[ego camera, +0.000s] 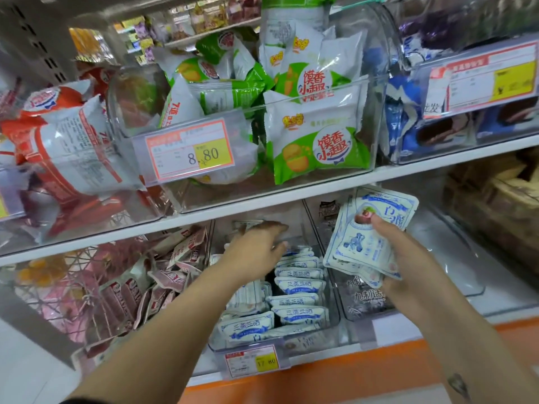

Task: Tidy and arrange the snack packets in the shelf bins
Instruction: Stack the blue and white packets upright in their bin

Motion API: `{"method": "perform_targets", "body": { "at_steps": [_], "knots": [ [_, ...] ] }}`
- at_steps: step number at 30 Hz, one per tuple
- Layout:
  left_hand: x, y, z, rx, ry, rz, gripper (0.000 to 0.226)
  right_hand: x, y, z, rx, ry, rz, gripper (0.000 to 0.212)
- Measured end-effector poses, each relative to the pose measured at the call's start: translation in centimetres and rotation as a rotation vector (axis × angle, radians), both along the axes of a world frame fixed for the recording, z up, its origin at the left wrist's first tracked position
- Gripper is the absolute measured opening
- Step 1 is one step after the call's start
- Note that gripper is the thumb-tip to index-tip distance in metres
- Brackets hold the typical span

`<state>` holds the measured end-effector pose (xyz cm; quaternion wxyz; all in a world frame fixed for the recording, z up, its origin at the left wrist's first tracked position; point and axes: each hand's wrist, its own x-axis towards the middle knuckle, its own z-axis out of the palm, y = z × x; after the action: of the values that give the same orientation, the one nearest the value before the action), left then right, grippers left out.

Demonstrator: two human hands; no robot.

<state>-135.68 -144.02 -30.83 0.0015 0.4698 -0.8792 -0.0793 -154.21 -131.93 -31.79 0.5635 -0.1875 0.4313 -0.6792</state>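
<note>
Seen from the head camera, two shelves carry three clear bins each. In the middle bin (291,344) of the lower shelf lie the white-and-blue snack packets (300,285): about six stand on edge in a row down its right side, and at least two more lie on its left. The left hand (256,243) reaches in over the back of this row with its fingers stretched out and holding nothing; it is blurred, and whether it touches a packet I cannot tell. The right hand (405,260) is raised in front of the neighbouring bin, fingers and thumb closed round a small fan of the same packets (361,243), at least two, the exact number unclear. The bin to the left holds pink packets (175,269), the one to the right dark packets (364,298). Above are red-and-white packets (67,135), green-and-white packets (318,147) and blue packets (402,121). Three price tags show plainly, at 8.80 (189,150), at 17.80 (253,363), and one unreadable (490,80).
</note>
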Motion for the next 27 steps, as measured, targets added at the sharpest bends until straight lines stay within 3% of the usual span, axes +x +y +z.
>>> {"method": "perform_targets", "body": {
  "at_steps": [5, 11, 20, 23, 27],
  "knots": [
    [-1.3, -2.2, -1.1, 0.303, -0.171, -0.101, 0.038, -0.3, -0.1, 0.0, 0.004, -0.003, -0.011, 0.036],
    [-0.3, -1.8, -1.2, 0.331, -0.234, -0.185, 0.033, -0.2, -1.1, 0.2, 0.034, 0.021, -0.021, 0.036],
    [-3.0, -6.8, -1.2, 0.399, -0.009, -0.083, 0.023, 0.1, -1.9, -0.1, 0.062, 0.021, -0.032, 0.037],
    [-4.3, -8.1, -2.1, 0.464, 0.011, -0.035, 0.039, -0.5, -2.1, -0.5, 0.085, 0.026, -0.064, 0.037],
    [-5.5, -8.9, -2.9, 0.514, -0.14, -0.081, 0.065, -1.2, -2.3, -0.6, 0.101, 0.064, -0.092, 0.033]
  ]
}}
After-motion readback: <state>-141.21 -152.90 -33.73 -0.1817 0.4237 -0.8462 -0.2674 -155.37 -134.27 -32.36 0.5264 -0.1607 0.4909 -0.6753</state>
